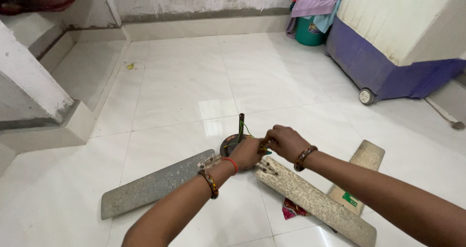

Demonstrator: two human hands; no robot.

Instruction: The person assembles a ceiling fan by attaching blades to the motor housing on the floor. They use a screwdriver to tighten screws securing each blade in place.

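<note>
A dusty ceiling fan lies on the white tiled floor, its round motor hub (228,144) with a short upright rod (241,124) and thin green and yellow wires. My left hand (247,153) rests on the hub, fingers closed over it. My right hand (285,142) pinches something small beside the hub, where the wires run; a bit of teal shows between the hands. One grey blade (155,184) points left, a second blade (315,201) points toward me on the right, a third blade (361,167) lies behind my right forearm.
A purple and white wheeled appliance (388,67) stands at the back right. A green bucket (309,32) with cloth draped over it sits against the far wall. A step and wall edge (43,106) rise on the left. A red cloth scrap (292,209) lies under the near blade.
</note>
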